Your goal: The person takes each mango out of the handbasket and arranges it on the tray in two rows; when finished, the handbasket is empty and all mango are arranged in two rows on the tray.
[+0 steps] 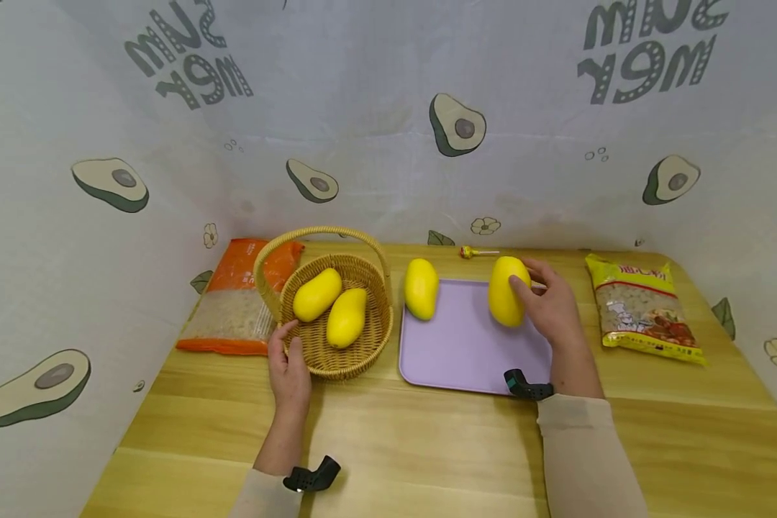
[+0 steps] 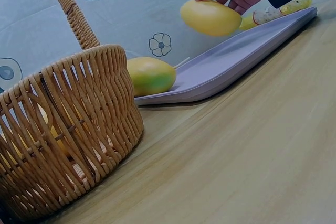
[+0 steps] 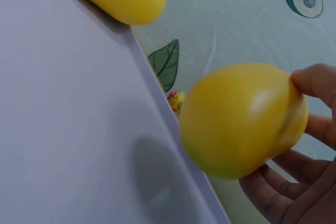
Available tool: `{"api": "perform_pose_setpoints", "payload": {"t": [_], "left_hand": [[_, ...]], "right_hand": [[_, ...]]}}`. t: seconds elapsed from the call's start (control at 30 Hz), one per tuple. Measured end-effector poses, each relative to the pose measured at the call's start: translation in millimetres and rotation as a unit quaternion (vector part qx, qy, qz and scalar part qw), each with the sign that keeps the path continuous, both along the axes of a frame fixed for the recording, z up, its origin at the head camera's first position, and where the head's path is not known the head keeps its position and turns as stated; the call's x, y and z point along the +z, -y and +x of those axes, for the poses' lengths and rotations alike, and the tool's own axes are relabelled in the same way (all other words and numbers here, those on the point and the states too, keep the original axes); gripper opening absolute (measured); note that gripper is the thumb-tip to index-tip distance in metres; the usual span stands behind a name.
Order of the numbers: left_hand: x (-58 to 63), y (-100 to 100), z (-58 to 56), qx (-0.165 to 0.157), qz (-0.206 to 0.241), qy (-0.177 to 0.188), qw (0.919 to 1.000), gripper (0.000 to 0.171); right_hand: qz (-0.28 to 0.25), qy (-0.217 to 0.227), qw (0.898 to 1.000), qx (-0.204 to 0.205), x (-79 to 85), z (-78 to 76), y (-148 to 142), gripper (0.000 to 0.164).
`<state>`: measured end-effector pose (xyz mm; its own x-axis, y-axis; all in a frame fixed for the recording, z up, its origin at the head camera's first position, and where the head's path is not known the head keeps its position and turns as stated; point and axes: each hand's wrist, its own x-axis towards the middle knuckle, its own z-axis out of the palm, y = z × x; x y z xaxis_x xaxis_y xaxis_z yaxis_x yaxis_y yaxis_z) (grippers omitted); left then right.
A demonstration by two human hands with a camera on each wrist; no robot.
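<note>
My right hand [image 1: 553,306] grips a yellow mango [image 1: 507,291] from its right side, thumb and fingers around it. In the left wrist view this mango [image 2: 211,17] hangs above the tray, and in the right wrist view its shadow falls on the tray. A second mango [image 1: 421,289] lies at the back left corner of the lilac tray [image 1: 453,360]. My left hand [image 1: 290,374] is at the left side of a wicker basket [image 1: 377,338], fingers extended by the rim. Inside the basket lie two more mangoes, one on the left [image 1: 317,295] and one on the right [image 1: 347,319].
An orange bag [image 1: 226,316] lies behind and left of the basket, whose tall handle [image 1: 320,230] arches upright. To the tray's right is a yellow food bag [image 1: 644,309]. A lollipop [image 1: 467,252] lies behind the tray, near the patterned curtain [image 1: 375,158].
</note>
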<state>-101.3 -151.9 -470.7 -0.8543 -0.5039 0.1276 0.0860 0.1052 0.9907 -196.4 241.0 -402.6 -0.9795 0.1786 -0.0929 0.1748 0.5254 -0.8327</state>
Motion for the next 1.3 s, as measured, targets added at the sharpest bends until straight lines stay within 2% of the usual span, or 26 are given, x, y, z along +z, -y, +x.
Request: {"api": "perform_pose_setpoints", "payload": {"t": [0.17, 0.43, 0.7, 1.3], "left_hand": [[0.2, -1, 0.6, -0.004, -0.001, 0.002, 1.0000, 0.033], [-0.9, -1, 1.3, -0.004, 0.004, 0.000, 1.0000, 0.033], [-0.7, 0, 1.1, -0.006, -0.004, 0.005, 1.0000, 0.033], [-4.2, 0, -0.3, -0.007, 0.000, 0.000, 1.0000, 0.033]], "right_hand": [[0.004, 0.014, 1.000, -0.016, -7.8, -0.7, -2, 0.073], [0.003, 0.019, 0.999, -0.027, -16.9, -3.8, -2, 0.068], [0.004, 0.050, 0.998, -0.038, -24.2, -7.3, -2, 0.068], [0.023, 0.041, 0.998, -0.034, -30.2, -8.2, -7, 0.067]]}}
